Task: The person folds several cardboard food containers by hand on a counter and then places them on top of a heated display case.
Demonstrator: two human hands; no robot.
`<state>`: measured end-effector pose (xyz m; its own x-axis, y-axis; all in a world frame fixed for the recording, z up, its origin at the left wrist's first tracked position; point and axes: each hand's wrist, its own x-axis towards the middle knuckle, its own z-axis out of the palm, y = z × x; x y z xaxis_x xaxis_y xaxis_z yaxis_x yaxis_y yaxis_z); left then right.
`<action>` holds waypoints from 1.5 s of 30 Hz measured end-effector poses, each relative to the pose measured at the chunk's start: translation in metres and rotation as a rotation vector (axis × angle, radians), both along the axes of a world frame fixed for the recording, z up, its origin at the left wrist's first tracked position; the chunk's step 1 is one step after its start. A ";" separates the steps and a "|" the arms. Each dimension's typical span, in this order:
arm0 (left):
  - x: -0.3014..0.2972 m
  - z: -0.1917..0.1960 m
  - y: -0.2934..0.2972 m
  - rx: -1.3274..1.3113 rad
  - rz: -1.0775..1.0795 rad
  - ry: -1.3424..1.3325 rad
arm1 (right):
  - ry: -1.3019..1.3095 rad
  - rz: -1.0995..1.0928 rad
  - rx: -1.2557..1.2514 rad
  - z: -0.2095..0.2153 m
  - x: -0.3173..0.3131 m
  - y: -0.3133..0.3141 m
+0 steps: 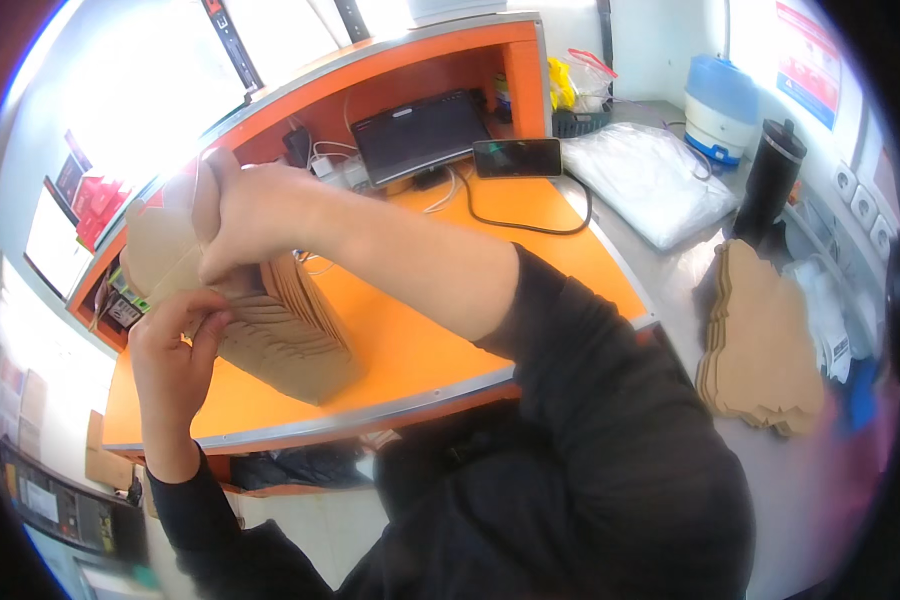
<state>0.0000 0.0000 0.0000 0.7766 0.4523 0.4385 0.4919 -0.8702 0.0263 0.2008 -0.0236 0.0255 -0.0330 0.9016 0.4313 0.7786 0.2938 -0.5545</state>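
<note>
Both hands are on a stack of flat brown cardboard pieces [280,330] held up over the orange counter [440,340], its lower end resting on or just above the counter top; the stack fans out so that its edges show as ridges. The right hand [250,215] reaches across from the right and closes over the upper part of the stack, fingers wrapped around the top cardboard sheet [165,235], which stands bent up from the rest; the left hand [175,335] comes up from below and pinches the stack's left edge, thumb and fingertips pressed on the ridged edges. The hands are close together, one above the other, both clamped on the cardboard; both sleeves are dark.

Behind the stack, under the raised orange shelf [410,60], sits a dark tablet-like screen [420,130] with cables; a black phone [517,157] lies just beside it on the counter. To the right, well apart from the hands, a second pile of brown cardboard [760,345] lies on a grey surface, near a clear plastic bag [650,180], a black flask [770,180] and a blue-and-white container [722,105].
</note>
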 end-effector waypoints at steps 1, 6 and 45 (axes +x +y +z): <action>0.000 -0.002 0.005 -0.022 -0.021 -0.112 | -0.030 0.033 -0.033 0.000 0.001 -0.002; -0.017 0.004 0.051 -0.019 -0.132 -0.692 | -0.042 0.123 0.006 -0.009 0.007 0.002; -0.021 -0.033 0.113 -0.558 -0.223 -0.691 | 0.234 0.361 0.201 -0.030 0.020 0.039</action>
